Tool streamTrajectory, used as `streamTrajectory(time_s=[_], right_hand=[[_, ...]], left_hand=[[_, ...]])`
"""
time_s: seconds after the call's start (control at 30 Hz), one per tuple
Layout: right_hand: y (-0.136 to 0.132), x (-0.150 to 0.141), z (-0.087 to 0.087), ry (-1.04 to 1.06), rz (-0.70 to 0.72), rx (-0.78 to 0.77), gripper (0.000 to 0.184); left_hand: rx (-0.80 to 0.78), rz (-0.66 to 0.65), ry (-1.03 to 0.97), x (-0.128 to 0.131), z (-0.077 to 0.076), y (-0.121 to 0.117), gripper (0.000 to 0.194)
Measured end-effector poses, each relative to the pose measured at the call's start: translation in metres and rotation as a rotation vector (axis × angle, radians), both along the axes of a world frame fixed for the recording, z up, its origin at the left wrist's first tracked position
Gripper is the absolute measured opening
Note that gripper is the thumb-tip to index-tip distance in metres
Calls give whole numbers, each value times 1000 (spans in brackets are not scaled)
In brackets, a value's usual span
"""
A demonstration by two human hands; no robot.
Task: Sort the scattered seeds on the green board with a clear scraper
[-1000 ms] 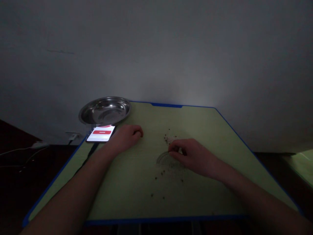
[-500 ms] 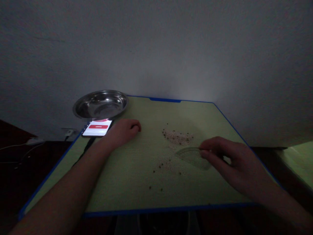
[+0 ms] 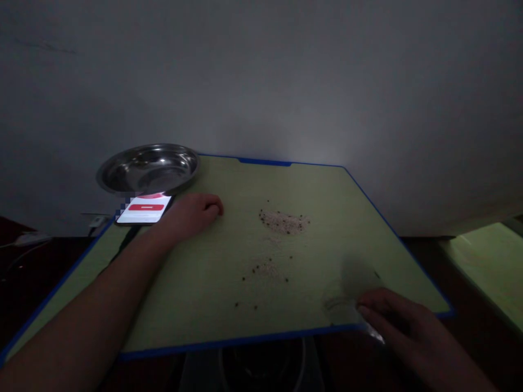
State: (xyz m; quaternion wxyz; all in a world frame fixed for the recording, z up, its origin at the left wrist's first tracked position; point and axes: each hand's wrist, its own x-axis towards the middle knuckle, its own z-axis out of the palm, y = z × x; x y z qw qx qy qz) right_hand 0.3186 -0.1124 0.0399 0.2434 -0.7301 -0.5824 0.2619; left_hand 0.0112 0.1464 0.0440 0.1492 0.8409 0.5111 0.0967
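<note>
My right hand (image 3: 402, 321), low at the right by the table's front edge, pinches a thin clear plastic piece (image 3: 341, 309). Its outline is faint and partly blurred. Loosely curled into a fist, my left hand (image 3: 194, 215) rests on the table's left side beside a lit phone (image 3: 145, 209), with nothing seen in its fingers. Between the hands lies a pale grainy heap (image 3: 284, 222) dotted with dark bits. Nearer to me is a thinner scatter of the same grains (image 3: 267, 271), with several dark specks around it.
A shiny steel basin (image 3: 151, 169) sits at the back left corner of the blue-edged green table (image 3: 253, 185). The wall (image 3: 261, 81) stands right behind. A dark round vessel (image 3: 261, 365) is below the front edge. Another green surface (image 3: 486, 267) is at right.
My right hand has moved with the plastic piece from beside the heap toward the front right edge. My left hand stays resting. The whole view has shifted slightly.
</note>
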Motion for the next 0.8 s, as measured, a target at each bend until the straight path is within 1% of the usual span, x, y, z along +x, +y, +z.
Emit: streamTrajectory(time_s=[0.13, 0.33, 0.5, 0.7, 0.8], right_hand=[[0, -14, -2, 46, 74, -5, 23], [4, -16, 5, 36, 47, 107, 22], [11, -26, -1, 3, 144, 57, 25], [22, -35, -4, -43, 236, 73, 28], [24, -35, -6, -65, 255, 85, 27]], left_hand=[[-6, -1, -19, 0, 0, 0, 32], [-8, 6, -6, 2, 3, -3, 32], [7, -19, -6, 2, 2, -3, 33], [15, -20, -9, 1, 2, -4, 33], [11, -29, -14, 1, 1, -5, 32]])
